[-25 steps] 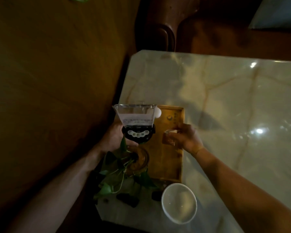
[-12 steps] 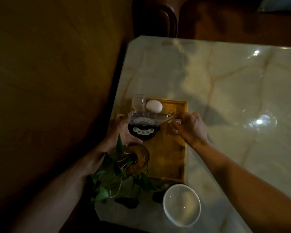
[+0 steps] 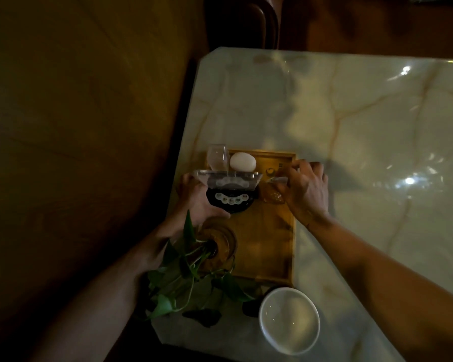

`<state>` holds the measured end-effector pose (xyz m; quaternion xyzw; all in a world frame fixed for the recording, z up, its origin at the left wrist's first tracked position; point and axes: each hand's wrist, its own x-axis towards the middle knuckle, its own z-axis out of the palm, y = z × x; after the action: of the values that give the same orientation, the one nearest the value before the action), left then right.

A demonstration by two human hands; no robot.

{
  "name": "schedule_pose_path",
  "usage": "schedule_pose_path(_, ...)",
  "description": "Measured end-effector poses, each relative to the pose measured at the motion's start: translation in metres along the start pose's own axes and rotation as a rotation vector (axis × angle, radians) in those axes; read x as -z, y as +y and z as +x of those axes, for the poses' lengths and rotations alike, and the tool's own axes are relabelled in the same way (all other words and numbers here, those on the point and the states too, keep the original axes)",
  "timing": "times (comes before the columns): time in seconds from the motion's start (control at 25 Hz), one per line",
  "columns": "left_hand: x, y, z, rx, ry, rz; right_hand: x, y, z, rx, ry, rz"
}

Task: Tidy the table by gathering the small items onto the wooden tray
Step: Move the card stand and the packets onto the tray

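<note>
table [image 3: 351,121]: pale marble top with tan veins, glossy, catching light spots | wooden tray [image 3: 289,246] sitting near its left edge | white bowl [image 3: 289,320] resting just beside the tray's near end | leafy plant [image 3: 191,283] trailing over the near-left corner, its glass vessel's footing unclear

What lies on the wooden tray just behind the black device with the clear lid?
A white egg and a clear glass stand behind the device. The tray beneath it is hidden.
</note>
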<state>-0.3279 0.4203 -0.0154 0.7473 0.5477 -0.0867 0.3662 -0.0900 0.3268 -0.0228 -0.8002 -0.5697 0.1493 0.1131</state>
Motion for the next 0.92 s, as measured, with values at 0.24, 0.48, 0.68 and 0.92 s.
schedule_pose_path(0.24, 0.0, 0.001, -0.008, -0.143, 0.128, -0.07, 0.003, -0.001, 0.002, 0.06, 0.03, 0.015)
schedule_pose_path(0.48, -0.007, -0.014, -0.012, -0.072, 0.178, -0.064, -0.002, 0.005, -0.037, 0.163, 0.031, -0.043)
schedule_pose_path(0.68, -0.017, -0.007, -0.014, -0.075, 0.209, -0.049, -0.017, 0.021, -0.063, 0.22, -0.083, -0.195)
schedule_pose_path(0.92, -0.014, -0.005, -0.01, -0.106, 0.233, -0.049, -0.024, 0.022, -0.066, 0.171, -0.123, -0.202)
